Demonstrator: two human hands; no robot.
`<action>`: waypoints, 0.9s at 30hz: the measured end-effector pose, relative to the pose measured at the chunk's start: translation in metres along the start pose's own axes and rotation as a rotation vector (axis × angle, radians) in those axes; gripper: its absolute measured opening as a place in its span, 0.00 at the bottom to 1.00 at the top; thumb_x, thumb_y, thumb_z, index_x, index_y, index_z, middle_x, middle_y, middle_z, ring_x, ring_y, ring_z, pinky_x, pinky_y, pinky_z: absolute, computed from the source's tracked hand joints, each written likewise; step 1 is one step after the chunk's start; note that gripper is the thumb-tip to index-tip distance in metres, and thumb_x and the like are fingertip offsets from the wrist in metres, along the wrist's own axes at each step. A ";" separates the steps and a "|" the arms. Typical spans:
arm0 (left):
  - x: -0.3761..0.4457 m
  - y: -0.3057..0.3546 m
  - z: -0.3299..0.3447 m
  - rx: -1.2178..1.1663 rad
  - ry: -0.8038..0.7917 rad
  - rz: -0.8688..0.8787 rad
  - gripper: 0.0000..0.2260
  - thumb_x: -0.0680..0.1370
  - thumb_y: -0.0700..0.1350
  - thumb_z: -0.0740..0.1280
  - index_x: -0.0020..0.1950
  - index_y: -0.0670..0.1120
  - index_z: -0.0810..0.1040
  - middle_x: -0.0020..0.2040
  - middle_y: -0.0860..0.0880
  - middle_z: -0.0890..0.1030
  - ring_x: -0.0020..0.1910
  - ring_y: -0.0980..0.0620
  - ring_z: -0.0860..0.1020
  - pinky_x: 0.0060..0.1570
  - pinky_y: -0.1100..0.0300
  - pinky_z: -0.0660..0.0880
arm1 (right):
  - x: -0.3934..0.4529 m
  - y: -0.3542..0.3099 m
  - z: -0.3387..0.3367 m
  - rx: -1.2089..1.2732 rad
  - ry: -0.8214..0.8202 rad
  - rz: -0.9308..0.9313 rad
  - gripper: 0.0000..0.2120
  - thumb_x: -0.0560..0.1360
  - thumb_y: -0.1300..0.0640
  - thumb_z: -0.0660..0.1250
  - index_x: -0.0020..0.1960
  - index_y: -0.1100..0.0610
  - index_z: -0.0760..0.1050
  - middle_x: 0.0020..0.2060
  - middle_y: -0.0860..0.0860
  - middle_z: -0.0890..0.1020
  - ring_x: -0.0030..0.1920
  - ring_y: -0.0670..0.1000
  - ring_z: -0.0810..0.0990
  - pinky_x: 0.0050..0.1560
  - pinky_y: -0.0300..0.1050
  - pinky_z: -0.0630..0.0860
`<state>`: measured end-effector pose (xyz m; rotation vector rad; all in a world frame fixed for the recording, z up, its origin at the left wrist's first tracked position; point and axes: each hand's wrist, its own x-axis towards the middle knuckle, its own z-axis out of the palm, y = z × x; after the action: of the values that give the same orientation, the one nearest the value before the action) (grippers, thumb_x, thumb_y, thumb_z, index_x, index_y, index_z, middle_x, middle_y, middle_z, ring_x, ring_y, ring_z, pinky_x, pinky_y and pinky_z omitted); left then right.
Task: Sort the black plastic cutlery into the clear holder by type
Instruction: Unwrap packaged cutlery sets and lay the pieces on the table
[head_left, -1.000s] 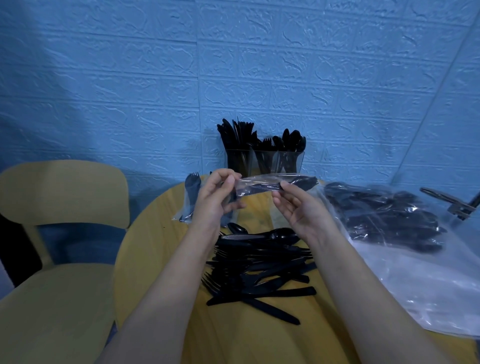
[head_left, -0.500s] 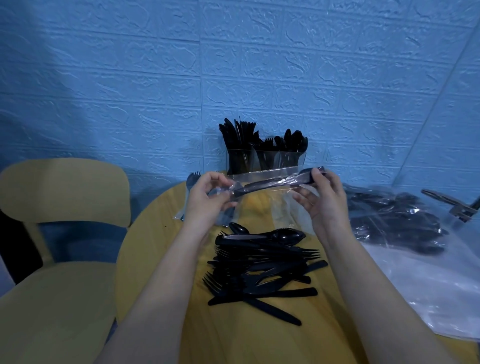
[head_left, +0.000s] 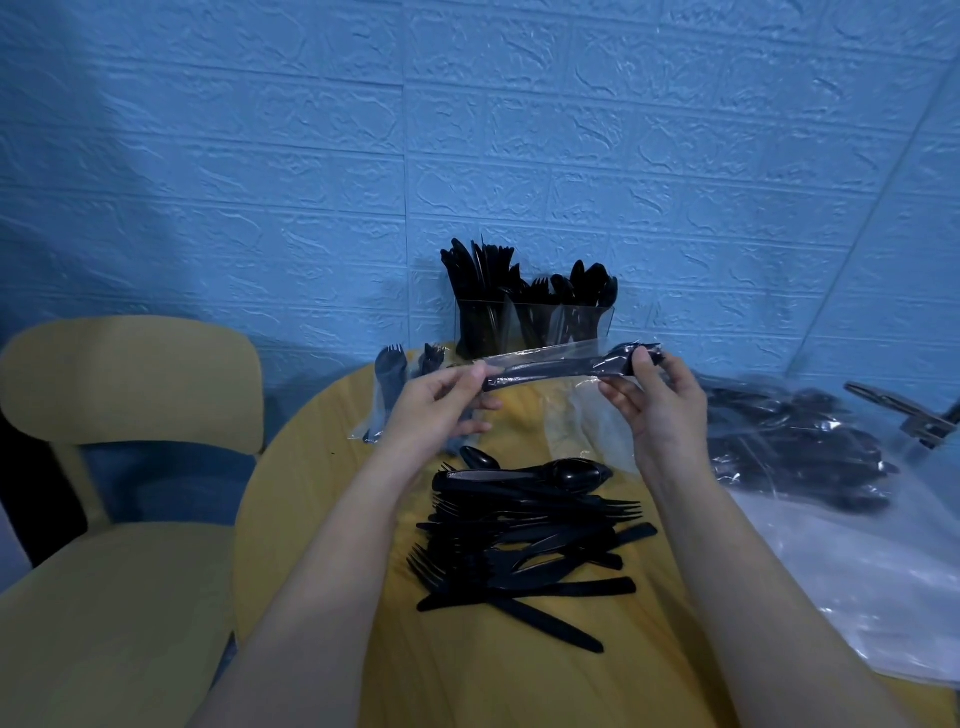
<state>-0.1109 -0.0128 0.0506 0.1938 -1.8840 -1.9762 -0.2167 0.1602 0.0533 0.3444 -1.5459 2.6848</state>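
The left hand (head_left: 441, 410) and right hand (head_left: 652, 410) each pinch one end of a wrapped cutlery packet (head_left: 558, 368), held level above the round table (head_left: 311, 519), in front of the part-filled clear holder (head_left: 535, 327). Loose black cutlery (head_left: 524, 535) lies piled below.

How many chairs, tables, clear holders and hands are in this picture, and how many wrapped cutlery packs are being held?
Chairs: 1
Tables: 1
Clear holders: 1
Hands: 2, the left hand and the right hand
Held wrapped cutlery packs: 1
Total: 6
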 end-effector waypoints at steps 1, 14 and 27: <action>0.000 -0.001 0.000 0.022 -0.010 0.011 0.06 0.77 0.43 0.64 0.50 0.50 0.81 0.47 0.46 0.82 0.44 0.56 0.82 0.42 0.63 0.80 | 0.000 0.000 -0.001 -0.001 -0.004 -0.004 0.03 0.79 0.61 0.63 0.51 0.60 0.72 0.38 0.54 0.79 0.33 0.49 0.81 0.40 0.40 0.80; 0.000 0.000 -0.002 0.015 -0.021 0.093 0.12 0.76 0.32 0.65 0.51 0.48 0.81 0.51 0.47 0.83 0.45 0.54 0.83 0.46 0.63 0.80 | 0.001 -0.001 -0.004 0.021 -0.033 0.029 0.03 0.79 0.61 0.63 0.46 0.57 0.74 0.38 0.52 0.77 0.36 0.50 0.77 0.37 0.40 0.78; -0.001 0.002 -0.007 0.041 0.000 0.046 0.08 0.75 0.36 0.68 0.48 0.48 0.83 0.41 0.50 0.82 0.34 0.59 0.79 0.39 0.68 0.77 | -0.008 -0.003 0.002 0.038 -0.168 0.107 0.06 0.80 0.62 0.60 0.45 0.59 0.73 0.33 0.50 0.80 0.33 0.48 0.80 0.37 0.40 0.79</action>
<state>-0.1068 -0.0193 0.0521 0.1602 -1.9130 -1.9092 -0.2081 0.1606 0.0557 0.5152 -1.5999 2.8357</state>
